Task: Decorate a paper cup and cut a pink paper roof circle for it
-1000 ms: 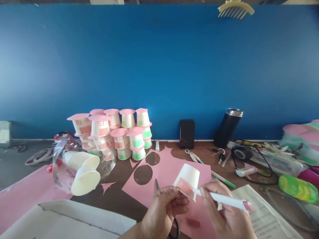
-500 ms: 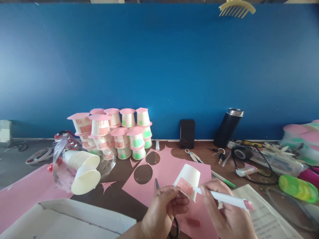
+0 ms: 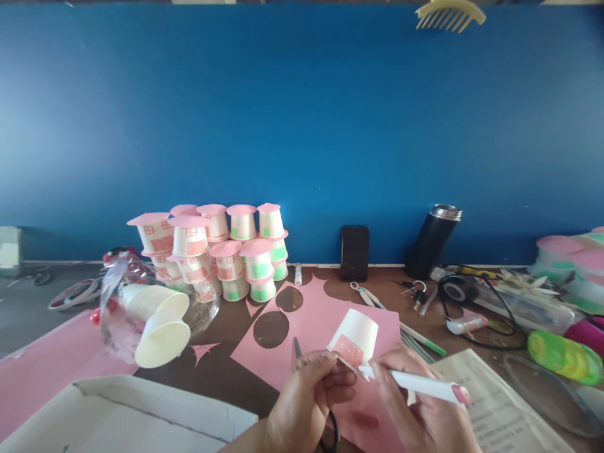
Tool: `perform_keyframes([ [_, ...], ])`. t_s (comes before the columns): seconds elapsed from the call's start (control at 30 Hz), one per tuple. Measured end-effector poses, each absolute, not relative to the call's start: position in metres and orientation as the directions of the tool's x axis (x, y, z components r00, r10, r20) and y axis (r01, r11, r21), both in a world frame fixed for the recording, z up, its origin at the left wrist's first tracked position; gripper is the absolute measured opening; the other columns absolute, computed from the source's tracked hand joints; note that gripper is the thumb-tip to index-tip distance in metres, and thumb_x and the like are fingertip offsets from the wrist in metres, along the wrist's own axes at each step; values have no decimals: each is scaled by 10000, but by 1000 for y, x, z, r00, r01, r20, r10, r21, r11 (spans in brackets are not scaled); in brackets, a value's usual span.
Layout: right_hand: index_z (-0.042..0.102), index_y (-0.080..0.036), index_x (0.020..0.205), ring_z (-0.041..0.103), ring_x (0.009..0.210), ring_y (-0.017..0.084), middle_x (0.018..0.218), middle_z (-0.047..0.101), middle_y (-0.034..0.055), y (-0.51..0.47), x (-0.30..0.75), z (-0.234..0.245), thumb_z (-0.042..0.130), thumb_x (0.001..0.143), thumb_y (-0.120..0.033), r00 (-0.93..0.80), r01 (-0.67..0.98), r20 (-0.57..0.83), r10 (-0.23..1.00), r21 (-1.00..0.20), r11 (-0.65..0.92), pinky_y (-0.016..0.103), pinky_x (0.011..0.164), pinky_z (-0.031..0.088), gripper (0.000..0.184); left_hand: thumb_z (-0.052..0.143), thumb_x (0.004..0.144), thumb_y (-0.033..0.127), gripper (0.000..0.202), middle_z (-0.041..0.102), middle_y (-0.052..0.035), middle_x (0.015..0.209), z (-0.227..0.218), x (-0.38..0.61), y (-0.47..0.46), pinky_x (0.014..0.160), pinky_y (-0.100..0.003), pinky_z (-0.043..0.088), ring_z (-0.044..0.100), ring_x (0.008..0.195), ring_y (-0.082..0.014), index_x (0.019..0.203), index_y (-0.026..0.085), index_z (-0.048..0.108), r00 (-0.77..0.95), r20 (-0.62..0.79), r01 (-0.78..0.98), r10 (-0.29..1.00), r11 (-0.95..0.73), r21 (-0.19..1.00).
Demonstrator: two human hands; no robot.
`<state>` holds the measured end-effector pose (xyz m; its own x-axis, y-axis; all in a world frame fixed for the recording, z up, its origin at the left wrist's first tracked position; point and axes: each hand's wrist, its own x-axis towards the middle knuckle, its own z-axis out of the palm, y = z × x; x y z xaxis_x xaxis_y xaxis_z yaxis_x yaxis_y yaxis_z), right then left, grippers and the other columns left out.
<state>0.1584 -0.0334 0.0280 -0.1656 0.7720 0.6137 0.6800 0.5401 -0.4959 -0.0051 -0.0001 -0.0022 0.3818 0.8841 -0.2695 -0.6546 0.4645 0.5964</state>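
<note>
My left hand (image 3: 311,393) pinches the rim of a white paper cup (image 3: 357,328), which is tilted upside down and bears a pink coloured patch near its rim. In my right hand (image 3: 418,402) is a white marker (image 3: 425,384) with a pink end, its tip at the cup's rim beside the patch. Beneath both hands lies a pink paper sheet (image 3: 306,327) with round holes cut out. A pair of scissors (image 3: 297,348) rests on that sheet, partly hidden by my left hand.
Stacked cups with pink paper tops (image 3: 257,251) stand at the back left. Nearer are plain nested cups (image 3: 163,336) in a plastic bag and a white box (image 3: 155,418). A phone (image 3: 355,253) and black bottle (image 3: 433,242) lean by the blue wall. Printed paper (image 3: 500,402) lies right.
The marker's tip has moved slightly down and left along the cup's rim, my right hand shifting with it. The cup has tilted a little; my left hand keeps its hold.
</note>
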Motion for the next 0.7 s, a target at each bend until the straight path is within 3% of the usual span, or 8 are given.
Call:
perform_keyframes([
  [0.27,551,-215,834,592,618,147,703,577,-10,-32,155,31,473,922,-223,-96,685,626,774,-523,508,261,589,446,118,760,689,273,183,689,-55,664,-1,-5,0,612,-245,519,668,674,-166,685,102,693,362,-290,-661,886,463,590],
  [0.7,541,-219,807,560,550,133,652,539,-23,-35,154,30,480,916,-228,-127,684,592,796,-528,503,248,535,433,126,737,715,276,191,687,-67,665,-3,-5,0,614,-230,512,658,677,-153,675,96,687,384,-265,-652,885,463,601],
])
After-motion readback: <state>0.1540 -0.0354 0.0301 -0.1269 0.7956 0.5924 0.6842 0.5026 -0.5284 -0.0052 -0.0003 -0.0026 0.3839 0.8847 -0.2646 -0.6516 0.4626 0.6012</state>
